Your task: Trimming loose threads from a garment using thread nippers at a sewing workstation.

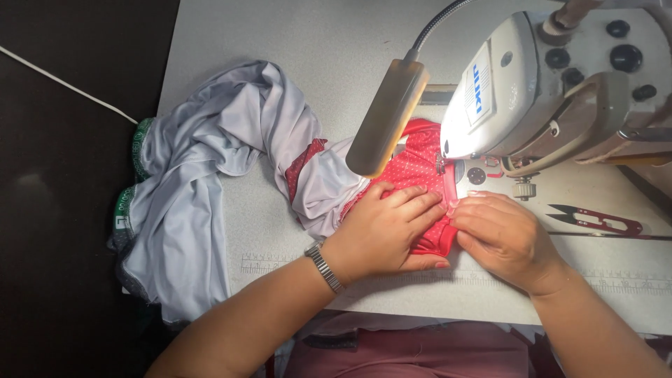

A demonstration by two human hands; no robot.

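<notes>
Right, the needle area is tough to read: the lamp head on its flexible neck hangs over the red dotted fabric and covers part of it, and the sewing machine runs off the top and right edges. Where the needle meets cloth cannot be made out.

Now the hands. The left hand lies flat on the red fabric, fingers stretched out and close together, pressing it down onto the table; a metal watch sits on that wrist. The right hand is curled, fingertips bunched and pressing the pink edge strip just in front of the presser foot. Both sets of fingertips nearly meet at that strip.

Room to move: the grey garment trails left from the red piece, bunched up and spilling over the table's left edge. To the right, thread snips with red handles lie well apart from the right hand, bare tabletop between them. A printed ruler runs along the front edge, beneath both wrists.
</notes>
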